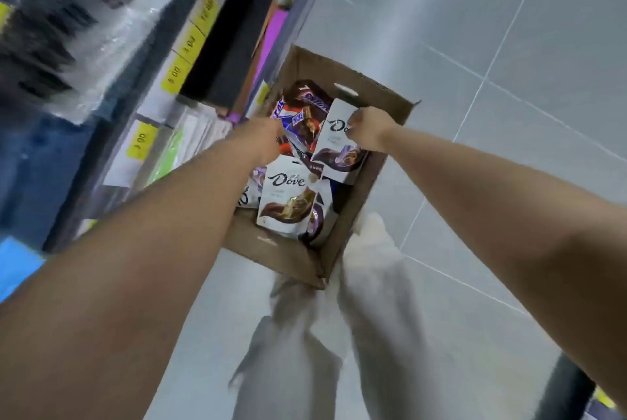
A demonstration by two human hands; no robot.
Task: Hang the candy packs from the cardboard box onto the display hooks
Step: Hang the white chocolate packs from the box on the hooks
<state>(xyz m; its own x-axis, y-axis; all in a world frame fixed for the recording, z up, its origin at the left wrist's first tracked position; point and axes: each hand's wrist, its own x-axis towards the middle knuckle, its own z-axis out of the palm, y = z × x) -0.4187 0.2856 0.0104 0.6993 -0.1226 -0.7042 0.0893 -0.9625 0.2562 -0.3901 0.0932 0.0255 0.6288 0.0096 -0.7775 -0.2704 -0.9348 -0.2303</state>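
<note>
Evidently the pick-up step: the right grip [368, 127] pinches the top edge of a Dove pack [334, 144] inside the cardboard box [373, 87] at frame centre; the left grip [263, 138] reaches among the Snickers packs [302, 114] — holding or not, I cannot tell. Next, lift the pack towards a hook, none in view. Grey floor tiles [509, 46], blurred shelving [174, 75] upper left.

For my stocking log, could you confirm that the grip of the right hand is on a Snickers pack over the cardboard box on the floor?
Not quite: the head view shows the grip of the right hand on a white Dove pack instead, over the cardboard box on the floor.
</note>
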